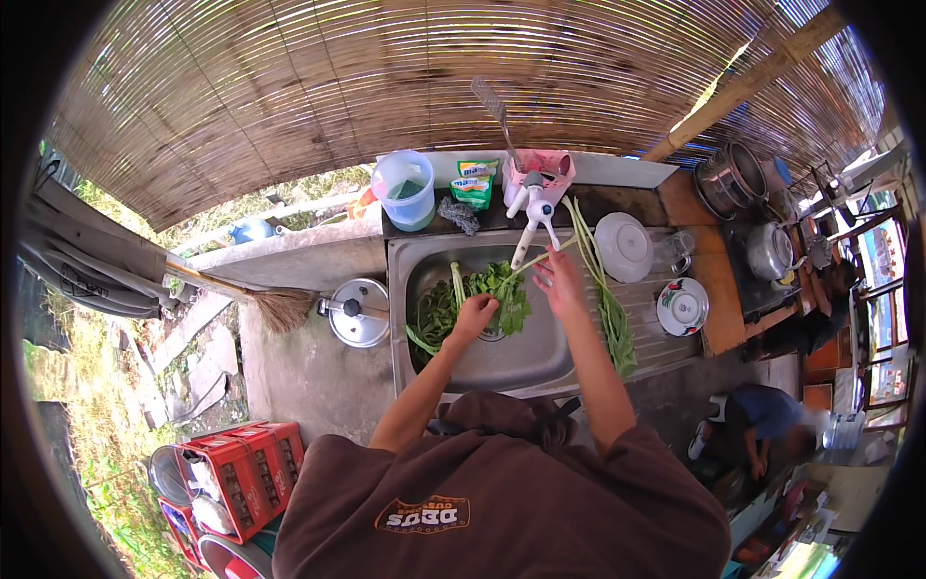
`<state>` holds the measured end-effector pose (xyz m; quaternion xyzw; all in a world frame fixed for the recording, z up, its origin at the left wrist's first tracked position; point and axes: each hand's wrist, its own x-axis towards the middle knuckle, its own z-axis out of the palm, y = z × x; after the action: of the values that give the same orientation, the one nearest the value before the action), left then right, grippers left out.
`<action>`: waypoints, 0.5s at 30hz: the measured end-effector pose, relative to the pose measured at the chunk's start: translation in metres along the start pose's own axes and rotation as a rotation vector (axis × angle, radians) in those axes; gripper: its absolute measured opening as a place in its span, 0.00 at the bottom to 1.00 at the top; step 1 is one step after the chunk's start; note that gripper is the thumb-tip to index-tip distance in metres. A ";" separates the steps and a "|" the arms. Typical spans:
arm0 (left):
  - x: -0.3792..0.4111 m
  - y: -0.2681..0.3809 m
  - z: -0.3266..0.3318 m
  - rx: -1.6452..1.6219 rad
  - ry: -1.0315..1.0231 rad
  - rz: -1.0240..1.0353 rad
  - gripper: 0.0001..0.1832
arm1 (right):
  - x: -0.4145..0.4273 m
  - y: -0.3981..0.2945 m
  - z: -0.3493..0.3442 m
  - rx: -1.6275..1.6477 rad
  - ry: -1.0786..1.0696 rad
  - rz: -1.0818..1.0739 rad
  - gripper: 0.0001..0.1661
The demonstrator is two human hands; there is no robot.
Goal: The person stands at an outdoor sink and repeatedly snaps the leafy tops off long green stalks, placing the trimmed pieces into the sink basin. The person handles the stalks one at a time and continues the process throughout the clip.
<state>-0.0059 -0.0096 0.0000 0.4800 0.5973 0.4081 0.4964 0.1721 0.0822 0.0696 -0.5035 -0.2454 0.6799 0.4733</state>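
Note:
My left hand (477, 315) is over the steel sink basin (532, 354), its fingers closed on a leafy green vegetable (510, 293). Its pale stalk slants up past the tap to the fingertips of my right hand (561, 286). That hand is raised by the white tap (536, 210), near its lever, with some fingers apart; whether it pinches the stalk is unclear. More dark leafy greens (434, 311) lie at the basin's left side. Long-stemmed greens (613, 326) stretch across the ribbed drainboard (647, 351), partly behind my right forearm.
Behind the sink are a plastic bucket (405, 206), a soap pouch (474, 187) and a pink utensil basket (557, 166). Plates (622, 247) and a glass mug (678, 246) occupy the drainboard. A lidded pot (358, 313) stands left; a kettle (770, 250) sits right. A person (767, 420) crouches at right.

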 end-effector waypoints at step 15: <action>-0.002 -0.005 0.005 -0.172 -0.013 0.129 0.14 | -0.015 0.071 -0.005 0.062 -0.137 0.141 0.27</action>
<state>-0.0020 -0.0129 -0.0055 0.4757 0.5247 0.4858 0.5122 0.1495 0.0379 0.0167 -0.4570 -0.2197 0.7516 0.4219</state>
